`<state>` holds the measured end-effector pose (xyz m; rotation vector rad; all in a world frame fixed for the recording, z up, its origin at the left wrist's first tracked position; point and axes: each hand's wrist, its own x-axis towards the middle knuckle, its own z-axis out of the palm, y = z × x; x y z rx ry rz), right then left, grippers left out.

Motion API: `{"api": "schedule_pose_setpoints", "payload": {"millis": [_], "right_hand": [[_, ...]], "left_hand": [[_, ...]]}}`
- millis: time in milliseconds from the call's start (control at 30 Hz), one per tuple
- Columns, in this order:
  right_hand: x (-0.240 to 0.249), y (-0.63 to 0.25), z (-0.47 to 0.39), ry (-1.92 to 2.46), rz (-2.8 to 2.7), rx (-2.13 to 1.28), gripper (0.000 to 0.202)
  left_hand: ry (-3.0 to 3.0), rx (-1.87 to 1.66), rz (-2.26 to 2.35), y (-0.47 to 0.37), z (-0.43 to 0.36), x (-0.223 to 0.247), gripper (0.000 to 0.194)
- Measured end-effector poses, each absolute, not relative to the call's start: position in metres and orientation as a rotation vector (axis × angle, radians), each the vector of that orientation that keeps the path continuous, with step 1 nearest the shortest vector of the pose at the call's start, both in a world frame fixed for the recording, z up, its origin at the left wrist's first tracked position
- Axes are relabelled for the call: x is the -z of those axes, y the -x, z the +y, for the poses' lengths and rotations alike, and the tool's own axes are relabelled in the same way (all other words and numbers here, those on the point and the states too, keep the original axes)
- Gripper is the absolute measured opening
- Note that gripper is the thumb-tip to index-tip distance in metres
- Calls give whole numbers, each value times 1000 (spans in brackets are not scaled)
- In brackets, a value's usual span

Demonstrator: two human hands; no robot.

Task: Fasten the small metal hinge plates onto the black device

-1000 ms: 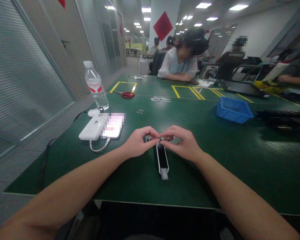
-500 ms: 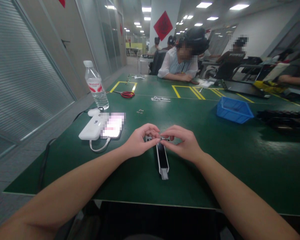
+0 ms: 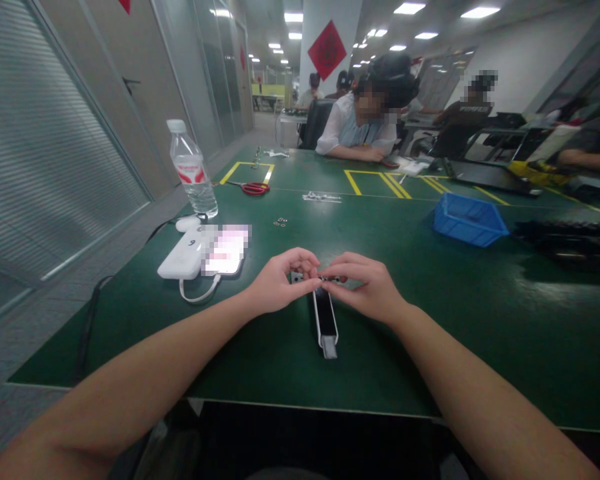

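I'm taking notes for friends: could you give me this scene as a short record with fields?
Right hand: seemingly pinching a small metallic part, too tiny to identify
Left hand: close beside that part, grip unclear
Below the hands: dark, white-edged strip with grey tab
Left side: water bottle, phone, white block
Right side: blue bin
Farther back: red-handled scissors
Across the green table: seated person

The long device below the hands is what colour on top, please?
The long device is black on top, as the head view shows.
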<state>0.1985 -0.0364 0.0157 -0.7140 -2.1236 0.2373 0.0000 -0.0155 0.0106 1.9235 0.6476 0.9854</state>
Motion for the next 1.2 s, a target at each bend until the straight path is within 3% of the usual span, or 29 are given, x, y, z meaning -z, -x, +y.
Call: {"api": "schedule_pose_setpoints", "payload": {"millis": [233, 467, 1200], "right_hand": [[-11, -219, -24, 906, -2178, -251, 11], [-8, -234, -15, 1106, -2353, -315, 12], [-4, -232, -13, 1180, -2375, -382, 12]], "left_hand": [[-2161, -949, 813, 6, -11, -11, 20], [-2677, -640, 1153, 16, -7, -12, 14], [-2706, -514, 1180, 16, -5, -10, 14]]}}
